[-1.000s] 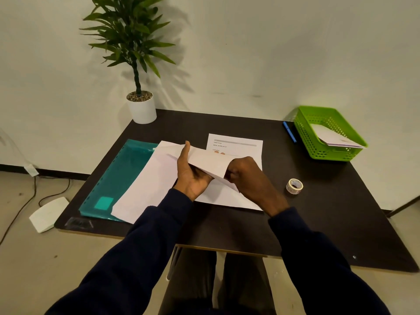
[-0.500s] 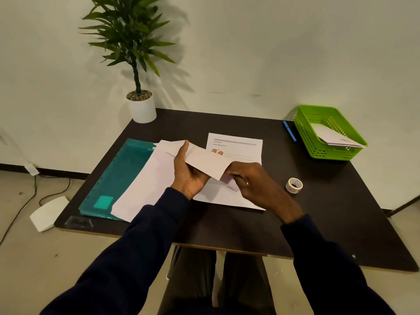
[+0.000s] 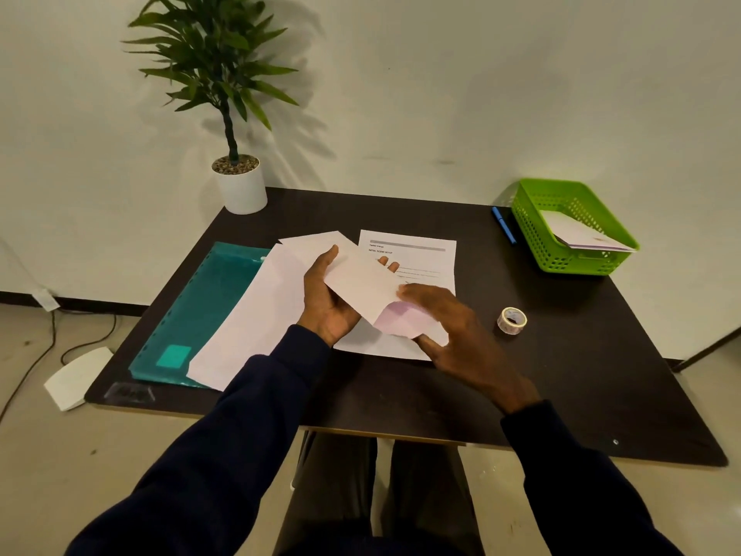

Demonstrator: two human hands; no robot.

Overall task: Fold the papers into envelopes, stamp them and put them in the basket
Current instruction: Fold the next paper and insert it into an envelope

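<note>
R hand [image 3: 453,327] uncurled from folded paper [image 3: 361,282], fingers spread; pink flap [image 3: 395,315] showing.

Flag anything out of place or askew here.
A white flat object lies on the floor left of the table. In the green basket, the envelope sits tilted, its corner poking over the rim. Nothing looks spilled or torn.

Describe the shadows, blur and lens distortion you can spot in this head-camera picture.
Head view: the plant casts a soft shadow rightward on the wall; the right hand is motion-blurred, while the left hand and its folded paper look sharper; the side edges of the table splay toward the frame bottom, likely wide-angle stretch.
</note>
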